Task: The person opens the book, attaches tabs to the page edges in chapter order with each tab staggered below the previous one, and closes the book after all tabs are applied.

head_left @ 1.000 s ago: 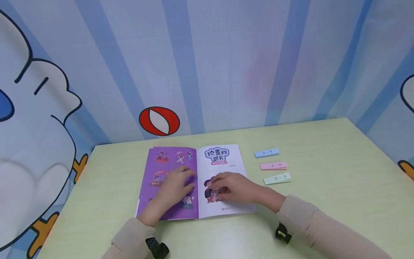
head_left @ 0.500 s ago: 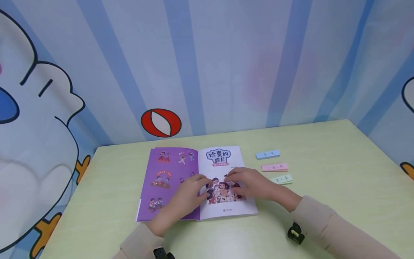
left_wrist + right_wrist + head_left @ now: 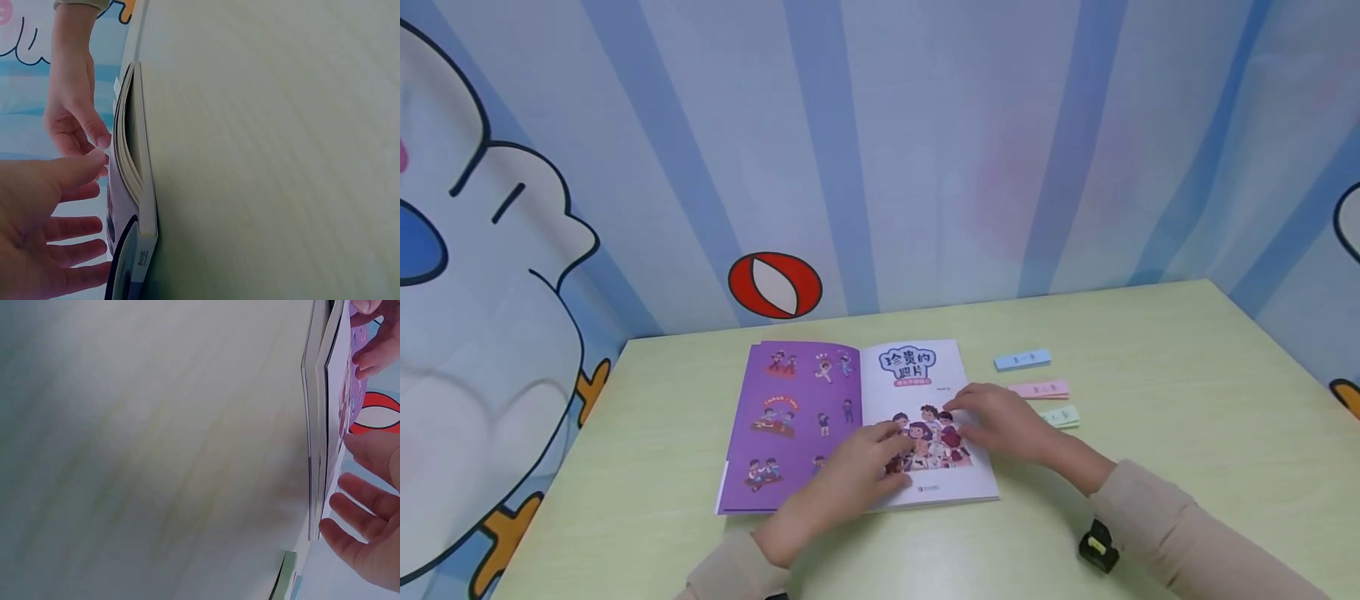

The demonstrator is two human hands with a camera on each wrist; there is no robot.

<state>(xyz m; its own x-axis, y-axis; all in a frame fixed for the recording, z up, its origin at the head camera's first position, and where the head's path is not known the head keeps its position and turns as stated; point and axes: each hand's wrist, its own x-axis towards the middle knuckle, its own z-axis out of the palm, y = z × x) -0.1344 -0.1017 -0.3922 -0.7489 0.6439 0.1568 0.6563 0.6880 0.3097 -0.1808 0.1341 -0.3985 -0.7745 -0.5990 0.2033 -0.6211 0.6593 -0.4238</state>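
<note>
An open book lies on the table, with a purple inner page (image 3: 801, 437) of small cartoon figures on the left and a white title page (image 3: 868, 367) on the right. My left hand (image 3: 853, 471) reaches over the lower part of the white page, its fingertips at the group drawing. In the left wrist view its fingers (image 3: 74, 228) are spread and fairly straight, against the page. Beside the drawing's right side, my right hand (image 3: 1003, 422) has its fingertips at the page. The right wrist view shows its fingers (image 3: 356, 515) apart near the page's outer edge, holding nothing.
Right of the book lie folded paper strips with writing: a blue strip (image 3: 1022, 360), a pink strip (image 3: 1041, 389) and a green strip (image 3: 1062, 416). My right hand and arm partly cover the pink and green ones. A striped, cartoon-printed backdrop (image 3: 925, 167) borders the pale table (image 3: 1150, 375).
The left hand has moved from the purple page across onto the white page. The right hand has slid rightward from the drawing towards the page's outer side, uncovering the drawing.
</note>
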